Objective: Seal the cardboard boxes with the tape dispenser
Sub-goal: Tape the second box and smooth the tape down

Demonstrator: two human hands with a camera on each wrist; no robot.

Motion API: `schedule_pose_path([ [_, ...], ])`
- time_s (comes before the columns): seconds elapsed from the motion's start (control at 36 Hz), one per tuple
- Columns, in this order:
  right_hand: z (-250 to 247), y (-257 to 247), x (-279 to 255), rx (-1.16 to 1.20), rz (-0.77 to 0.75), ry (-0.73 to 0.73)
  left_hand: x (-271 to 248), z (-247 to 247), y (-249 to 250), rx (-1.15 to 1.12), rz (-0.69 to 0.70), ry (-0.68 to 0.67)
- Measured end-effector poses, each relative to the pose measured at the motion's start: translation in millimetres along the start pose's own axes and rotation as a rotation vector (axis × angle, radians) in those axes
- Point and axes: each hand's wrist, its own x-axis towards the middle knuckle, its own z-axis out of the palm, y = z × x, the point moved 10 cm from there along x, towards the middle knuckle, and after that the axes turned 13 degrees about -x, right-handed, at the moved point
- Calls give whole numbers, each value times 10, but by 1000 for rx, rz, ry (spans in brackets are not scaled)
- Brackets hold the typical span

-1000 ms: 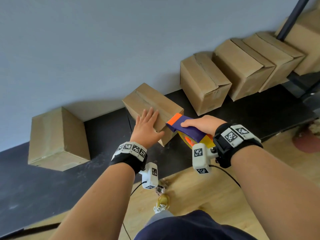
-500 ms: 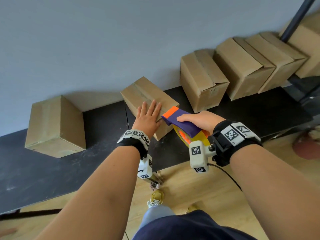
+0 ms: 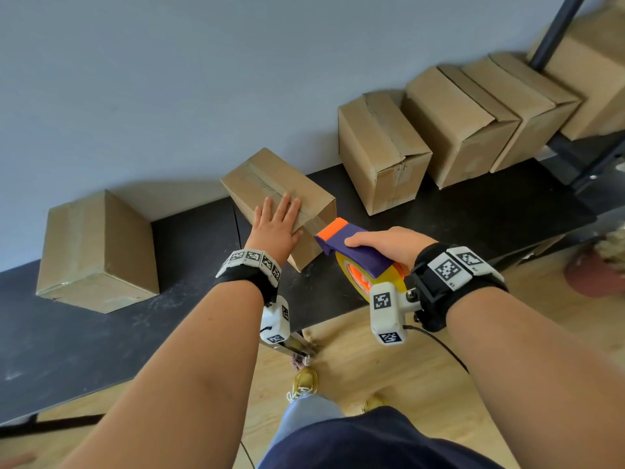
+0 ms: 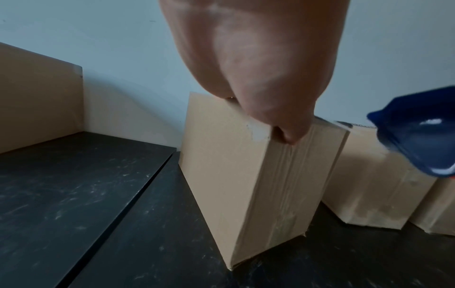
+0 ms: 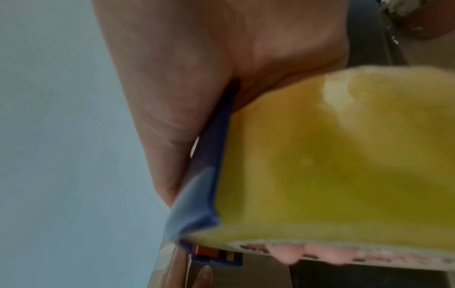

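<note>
At the near end of the middle box (image 3: 270,184), the right hand (image 3: 389,245) has its grip wrapped over the purple top of the tape dispenser (image 3: 355,255), fingers curled through the yellow roll (image 5: 344,155), as the right wrist view shows. The orange serrated edge (image 3: 333,228) points at the box's near upper corner, and a clear strip seems to run from it onto the cardboard, though whether it has been cut I cannot tell.

The left hand (image 3: 275,225) lies flat on the box top, fingers straight and spread across the centre seam (image 3: 257,179), holding nothing, only pressing down. From the left wrist view the box stands on the black table (image 4: 86,185) with tape already down its near end face.

My judgement is that the strip is being finished off over the edge. To do it well, keep the flat palm bearing down so the light box neither slides nor tips toward the pull. Draw the dispenser downward along the end face, then twist the teeth into the tape with a short snap, so it tears clean instead of stretching. Afterwards, rub the loose tail flat against the cardboard.

Four more boxes (image 3: 382,154) wait in a row to the right along the wall, and another box (image 3: 98,252) sits well apart on the left.
</note>
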Motion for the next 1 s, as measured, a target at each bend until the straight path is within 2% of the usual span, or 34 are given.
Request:
schedule_pose_path([
  [0.19,103,-43,124,10,1,70,9,-2,-21,-82,-12,-12],
  [0.42,176,-97,267,22,15,77,1,-41,-43,-230,-74,-15],
  [0.56,202,-143,304,40,27,84,30,-102,-7,-169,-105,36],
  [0.81,170,-237,366,64,14,69,72,-189,77,-112,-72,31],
  [1.0,236,-224,382,194,19,-8,76,-237,109,-95,-83,25],
])
